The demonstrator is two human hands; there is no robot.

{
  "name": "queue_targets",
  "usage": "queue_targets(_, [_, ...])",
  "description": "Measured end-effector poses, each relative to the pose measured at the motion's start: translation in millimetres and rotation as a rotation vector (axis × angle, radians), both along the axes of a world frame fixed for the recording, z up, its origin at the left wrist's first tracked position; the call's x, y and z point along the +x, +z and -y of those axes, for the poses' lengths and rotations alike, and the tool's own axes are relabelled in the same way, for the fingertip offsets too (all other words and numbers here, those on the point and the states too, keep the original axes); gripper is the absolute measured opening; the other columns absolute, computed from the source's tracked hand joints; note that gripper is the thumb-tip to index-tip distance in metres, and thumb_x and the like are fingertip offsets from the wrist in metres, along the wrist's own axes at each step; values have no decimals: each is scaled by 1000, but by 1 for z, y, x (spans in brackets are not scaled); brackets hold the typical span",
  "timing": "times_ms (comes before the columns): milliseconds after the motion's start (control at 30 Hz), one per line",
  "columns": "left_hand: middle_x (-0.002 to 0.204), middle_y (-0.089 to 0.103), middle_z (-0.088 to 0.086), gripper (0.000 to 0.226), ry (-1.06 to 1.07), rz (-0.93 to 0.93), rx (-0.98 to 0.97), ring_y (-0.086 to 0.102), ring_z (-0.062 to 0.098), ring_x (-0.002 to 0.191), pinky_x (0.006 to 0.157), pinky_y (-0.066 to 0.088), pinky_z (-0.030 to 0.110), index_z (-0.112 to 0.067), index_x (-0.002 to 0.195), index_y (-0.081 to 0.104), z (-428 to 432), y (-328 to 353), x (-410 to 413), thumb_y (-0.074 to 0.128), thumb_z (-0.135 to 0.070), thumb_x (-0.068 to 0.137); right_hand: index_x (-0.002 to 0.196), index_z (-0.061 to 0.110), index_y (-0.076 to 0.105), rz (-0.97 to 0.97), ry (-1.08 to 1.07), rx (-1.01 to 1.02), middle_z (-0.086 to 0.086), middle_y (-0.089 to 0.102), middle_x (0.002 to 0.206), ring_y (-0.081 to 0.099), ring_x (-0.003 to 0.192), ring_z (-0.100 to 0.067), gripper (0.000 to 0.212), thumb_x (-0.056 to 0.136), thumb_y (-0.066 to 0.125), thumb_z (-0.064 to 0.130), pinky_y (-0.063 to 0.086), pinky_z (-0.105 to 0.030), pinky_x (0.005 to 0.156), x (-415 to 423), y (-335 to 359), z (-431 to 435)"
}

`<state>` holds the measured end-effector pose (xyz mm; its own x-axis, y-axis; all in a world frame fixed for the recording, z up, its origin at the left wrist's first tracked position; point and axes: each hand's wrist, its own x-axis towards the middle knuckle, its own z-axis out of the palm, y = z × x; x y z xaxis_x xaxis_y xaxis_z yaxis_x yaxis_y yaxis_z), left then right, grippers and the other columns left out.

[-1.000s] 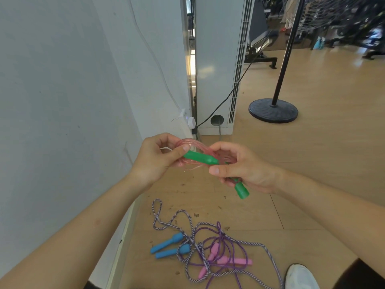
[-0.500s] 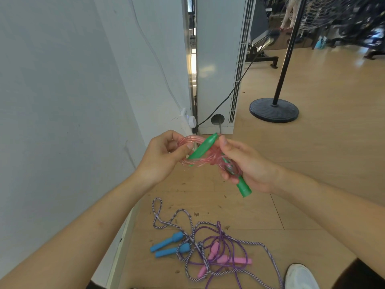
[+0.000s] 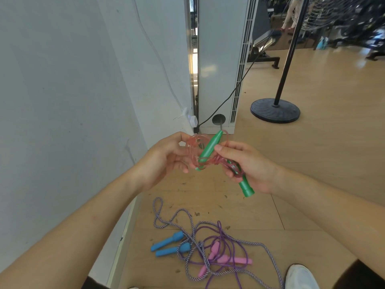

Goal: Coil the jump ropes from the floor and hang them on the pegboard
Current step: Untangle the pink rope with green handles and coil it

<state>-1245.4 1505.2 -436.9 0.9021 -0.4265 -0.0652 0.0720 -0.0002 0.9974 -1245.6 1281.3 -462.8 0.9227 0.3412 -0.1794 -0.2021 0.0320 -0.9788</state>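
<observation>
A clear pink jump rope [image 3: 194, 147] is bunched into small loops between both hands at chest height. My left hand [image 3: 164, 158] pinches the coil's left side. My right hand [image 3: 248, 163] grips the coil's right side and one green handle [image 3: 244, 187], which sticks out below the palm. The other green handle [image 3: 210, 148] pokes up through the coil, tip toward the wall. On the floor below lie a striped rope with blue handles [image 3: 169, 244] and a purple rope with pink handles [image 3: 226, 258], tangled together. No pegboard is in view.
A white wall [image 3: 62, 101] runs close on the left, with a socket and plug [image 3: 192, 120]. A white standing unit [image 3: 218, 59] is ahead, a black cable runs from it. A fan stand's round base [image 3: 275, 110] sits on the wooden floor. My white shoe [image 3: 301, 277] is at bottom right.
The upper green handle has swung from lying across the coil to pointing up through it. Both hands have stayed close together around the pink coil.
</observation>
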Motion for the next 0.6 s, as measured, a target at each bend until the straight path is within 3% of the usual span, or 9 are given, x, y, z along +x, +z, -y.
queue_targets(67, [90,71,16,40,-56,55,83,60,22,71,63,46,28,-7,107,57,-3,-3,-1,63,-3,67,119,-4,59,-45,4,62,-9,54,81,44,48,-12,43,92,65,29,27,-21,37,0,2,0])
queue_targets(167, [103,73,19,42,-76,136,187,53,23,70,61,44,27,-5,122,52,-1,-9,-3,70,2,84,115,2,63,-99,13,145,-4,61,82,44,49,-10,32,95,61,28,29,-19,36,0,4,-1])
queue_targets(333, [104,76,18,30,24,112,186,56,18,55,54,45,22,-9,112,51,3,-14,-3,64,6,90,99,13,63,-207,-27,361,-1,60,83,45,50,-7,17,96,57,29,33,-17,38,5,10,2])
queue_targets(467, [103,75,18,36,-54,74,271,56,15,55,55,46,20,-12,118,50,2,-20,-4,64,7,90,107,11,62,-243,-148,474,-1,60,79,49,52,-8,19,95,59,27,34,-18,39,10,13,7])
queue_targets(600, [95,75,13,38,-75,76,328,60,22,64,64,51,26,-9,118,51,3,-23,-4,70,5,88,98,14,59,-250,-170,471,-5,56,81,49,48,-8,12,97,57,25,35,-19,38,12,8,7])
